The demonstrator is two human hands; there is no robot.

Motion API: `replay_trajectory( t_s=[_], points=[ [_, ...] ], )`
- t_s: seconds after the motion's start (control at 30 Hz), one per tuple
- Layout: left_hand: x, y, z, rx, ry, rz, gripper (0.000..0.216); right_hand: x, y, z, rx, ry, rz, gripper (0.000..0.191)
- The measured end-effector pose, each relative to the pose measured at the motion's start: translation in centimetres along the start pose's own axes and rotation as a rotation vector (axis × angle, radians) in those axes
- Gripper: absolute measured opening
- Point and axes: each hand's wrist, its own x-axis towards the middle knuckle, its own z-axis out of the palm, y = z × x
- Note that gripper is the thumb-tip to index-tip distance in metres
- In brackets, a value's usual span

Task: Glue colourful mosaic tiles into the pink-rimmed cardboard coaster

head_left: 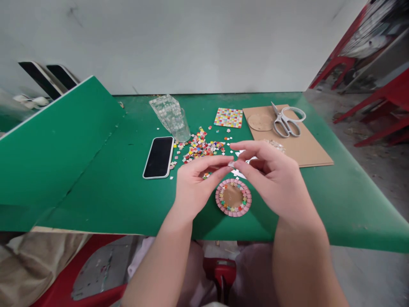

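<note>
The left hand (193, 183) and right hand (275, 177) appear to share a fingertip grip on a small pale piece (231, 163), at twelve o'clock from the round decorated disc (232, 198) lying on the green surface (118, 196). Readying the piece seems the step in hand; the next move likely calls for a steady, delicate pinch. Loose tiles (203, 148) lie toward eleven.

A pale wall (191, 47) with dark scuffs rises behind the green table (105, 204); to the right, red furniture (394, 91) stands on a stained grey floor (383, 164).
</note>
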Motion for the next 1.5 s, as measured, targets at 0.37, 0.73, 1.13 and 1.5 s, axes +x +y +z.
replay_trajectory(
  t_s=[0.37, 0.73, 1.13, 1.5],
  points=[
    [-0.1, -0.2, 0.4, -0.049, 0.035, -0.009, 0.014, 0.1, 0.0, 0.8, -0.008, 0.073, -0.007, 0.022],
    [0.1, -0.3, -0.1, -0.029, -0.012, -0.001, 0.019, 0.2, 0.6, 0.5, 0.012, 0.034, -0.035, 0.027],
    [0.2, -0.5, -0.5, 0.019, -0.07, -0.042, 0.017, -0.1, 0.6, -0.2, -0.078, -0.074, -0.018, 0.028],
    [0.4, -0.6, -0.9, 0.224, -0.172, 0.192, 0.024, 0.0, 0.8, -0.4, -0.01, -0.095, -0.002, 0.028]
  ],
)
